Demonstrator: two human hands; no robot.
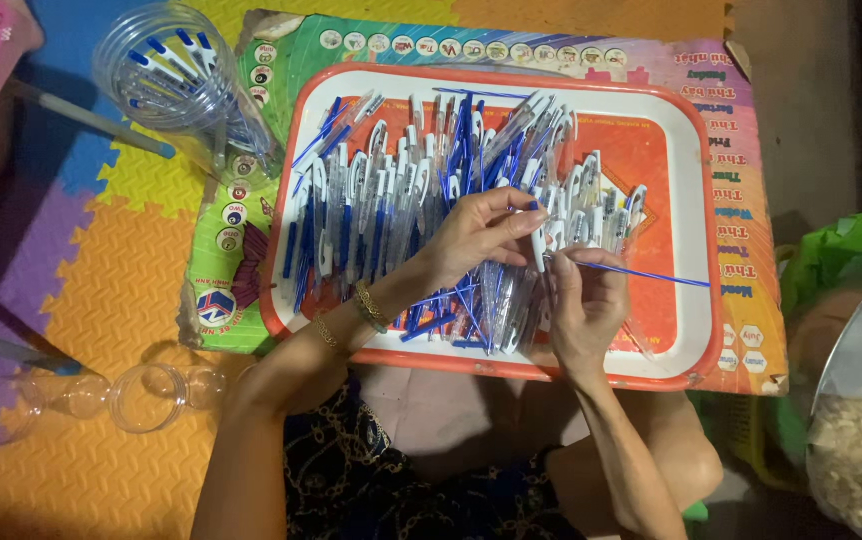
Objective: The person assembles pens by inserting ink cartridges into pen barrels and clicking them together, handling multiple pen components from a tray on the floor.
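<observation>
A red and white tray [686,140] holds several clear pen barrels with white clips and loose blue ink refills [421,190]. My left hand [476,235] hovers over the pile and pinches a clear pen barrel [541,235] at its top. My right hand [583,300] holds a thin blue refill [651,274] that points right, its near end at the barrel. Gold bracelets sit on my left wrist.
A clear plastic jar [176,80] with assembled pens lies at upper left. Two clear jars [151,395] lie on the coloured foam mat at lower left. A colourful printed board [741,200] lies under the tray. A bag of pale small parts [861,450] sits at right.
</observation>
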